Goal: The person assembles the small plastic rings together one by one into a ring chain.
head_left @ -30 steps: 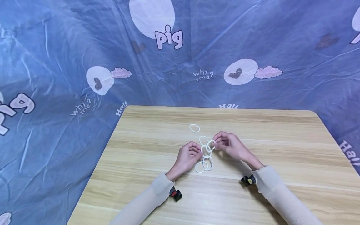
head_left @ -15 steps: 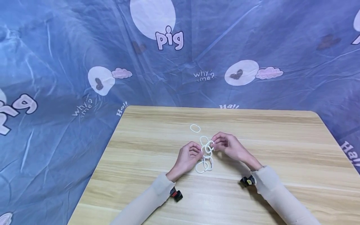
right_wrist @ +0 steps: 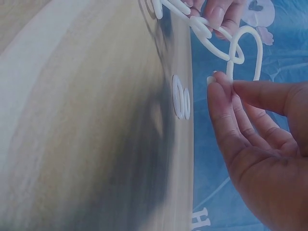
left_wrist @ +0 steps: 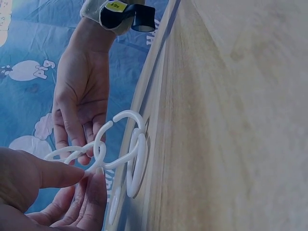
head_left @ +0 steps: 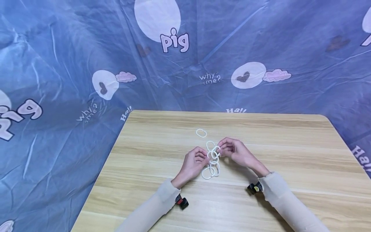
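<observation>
White plastic chain links, oval with a small gap in the side, hang joined between my two hands. My left hand [head_left: 195, 161] pinches one link [right_wrist: 211, 47] between thumb and fingertips. Opposite it, my right hand [head_left: 236, 151] pinches another link [right_wrist: 260, 53] by its lower end, thumb against index finger. In the right wrist view these two links pass through each other. More joined links trail from the left hand's link toward the near side; one of them [left_wrist: 140, 168] stands close against the table in the left wrist view. Fingertips hide parts of the held links.
Two separate links lie on the wooden table [head_left: 145, 148] beyond the hands: one [head_left: 196, 132] farther back, one [head_left: 210, 141] just behind the held links. A blue printed cloth [head_left: 179, 87] hangs behind the table. Each wrist wears a small black camera [head_left: 182, 203].
My right hand has shifted slightly left with its link, which overlaps the left hand's link more in the head view. My left hand stays nearly still, gripping its link.
</observation>
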The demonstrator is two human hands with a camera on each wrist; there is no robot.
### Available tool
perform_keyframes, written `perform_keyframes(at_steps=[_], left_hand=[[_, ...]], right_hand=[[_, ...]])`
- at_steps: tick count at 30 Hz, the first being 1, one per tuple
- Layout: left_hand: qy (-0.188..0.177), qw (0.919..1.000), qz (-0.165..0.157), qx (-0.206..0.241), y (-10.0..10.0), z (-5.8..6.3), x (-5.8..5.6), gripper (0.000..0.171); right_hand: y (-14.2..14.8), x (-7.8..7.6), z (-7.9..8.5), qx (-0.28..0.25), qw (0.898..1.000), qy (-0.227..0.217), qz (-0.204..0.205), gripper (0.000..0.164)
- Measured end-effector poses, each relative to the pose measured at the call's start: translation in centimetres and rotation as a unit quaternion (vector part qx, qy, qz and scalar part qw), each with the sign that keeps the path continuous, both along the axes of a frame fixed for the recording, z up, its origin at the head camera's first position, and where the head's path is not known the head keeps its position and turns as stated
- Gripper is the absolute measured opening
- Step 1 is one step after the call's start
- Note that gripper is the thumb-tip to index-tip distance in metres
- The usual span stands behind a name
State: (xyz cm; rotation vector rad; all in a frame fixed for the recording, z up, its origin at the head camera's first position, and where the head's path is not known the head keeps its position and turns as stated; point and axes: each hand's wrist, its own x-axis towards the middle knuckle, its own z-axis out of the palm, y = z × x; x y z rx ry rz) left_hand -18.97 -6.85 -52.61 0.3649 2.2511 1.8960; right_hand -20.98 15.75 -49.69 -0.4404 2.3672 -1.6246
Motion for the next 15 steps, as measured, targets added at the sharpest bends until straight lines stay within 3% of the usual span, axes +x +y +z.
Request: perform_keyframes(at_steps=[11, 15], left_hand=[[0.012, 0.9999, -0.001, 0.009, 0.0, 0.1, 0.2, 0.02], [0.01, 0.9999, -0.007, 0.008, 0.0, 1.9, 1.0, 0.019]], right_hand=[[-0.2, 0.1, 0.1, 0.006, 1.0, 0.008, -0.001, 0.025], [-0.4, 0.2, 0.1, 0.005, 1.0, 0.009, 0.002, 0.026]])
